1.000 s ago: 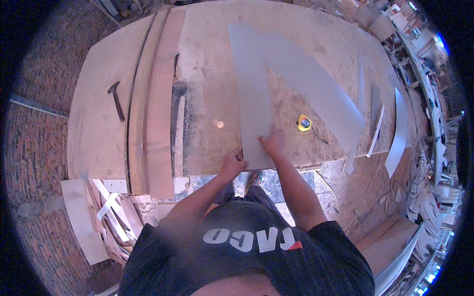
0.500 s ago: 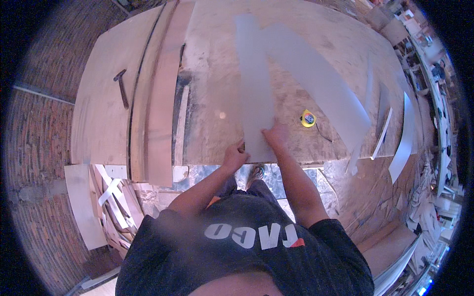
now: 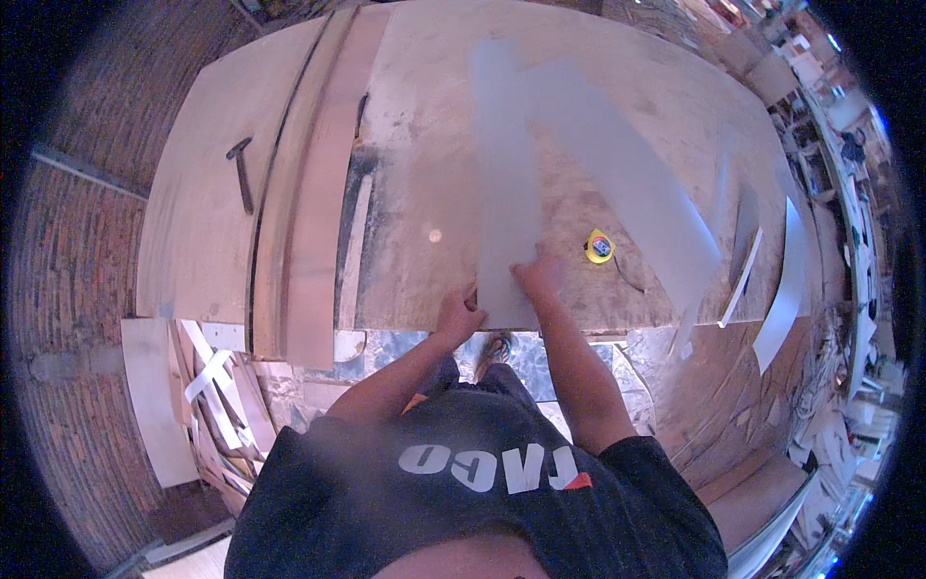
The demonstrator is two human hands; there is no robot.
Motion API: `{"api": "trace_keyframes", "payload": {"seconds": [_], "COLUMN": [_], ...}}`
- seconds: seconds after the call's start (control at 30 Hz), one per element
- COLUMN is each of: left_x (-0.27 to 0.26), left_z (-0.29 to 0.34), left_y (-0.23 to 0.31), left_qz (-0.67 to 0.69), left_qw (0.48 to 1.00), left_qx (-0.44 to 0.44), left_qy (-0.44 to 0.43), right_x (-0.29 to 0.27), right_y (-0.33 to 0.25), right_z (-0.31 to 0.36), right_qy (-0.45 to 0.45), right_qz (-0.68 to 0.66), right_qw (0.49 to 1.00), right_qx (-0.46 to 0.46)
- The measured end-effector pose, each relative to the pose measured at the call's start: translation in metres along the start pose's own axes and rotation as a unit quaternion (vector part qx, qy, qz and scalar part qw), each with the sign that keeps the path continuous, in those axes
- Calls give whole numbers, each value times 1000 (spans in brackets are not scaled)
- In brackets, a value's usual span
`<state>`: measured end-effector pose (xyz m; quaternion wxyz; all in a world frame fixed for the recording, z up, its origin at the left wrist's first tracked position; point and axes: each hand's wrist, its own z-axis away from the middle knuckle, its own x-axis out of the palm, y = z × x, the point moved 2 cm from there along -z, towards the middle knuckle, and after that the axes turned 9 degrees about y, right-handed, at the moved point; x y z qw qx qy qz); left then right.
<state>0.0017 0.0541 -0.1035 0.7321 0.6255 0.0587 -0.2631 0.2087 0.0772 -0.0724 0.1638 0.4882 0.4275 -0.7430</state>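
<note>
A long, pale grey flat strip [image 3: 506, 183] lies on the wooden worktable [image 3: 405, 222], its near end at the table's front edge. At the strip's left edge, my left hand [image 3: 461, 313] is closed, fingers curled; a dark spot shows by the thumb, but what it holds I cannot make out. My right hand [image 3: 540, 276] grips the strip's right edge, thumb lying on its top face. A second, wider grey strip [image 3: 627, 169] slants away to the right. Between the two strips sits a yellow tape measure [image 3: 599, 247] with a dark strap.
Long boards [image 3: 323, 193] run from front to back on the left of the table. Beyond them lies a hammer [image 3: 241, 176]. More thin strips [image 3: 783, 289] are at the right edge. Wood offcuts [image 3: 220, 391] are piled below at left, beside a brick wall [image 3: 72, 251].
The whole view has shifted slightly. Both hands stay at the near end of the strip, with no clear change in their hold.
</note>
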Motion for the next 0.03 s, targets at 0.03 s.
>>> {"api": "trace_keyframes", "payload": {"seconds": [0.03], "left_x": [-3], "left_z": [0], "left_y": [3], "left_qz": [-44], "left_qw": [999], "left_qx": [18], "left_qy": [-17], "right_x": [-1], "right_y": [-1], "right_z": [0], "right_qy": [-15], "right_qz": [8], "right_qw": [1000], "right_qx": [6]}}
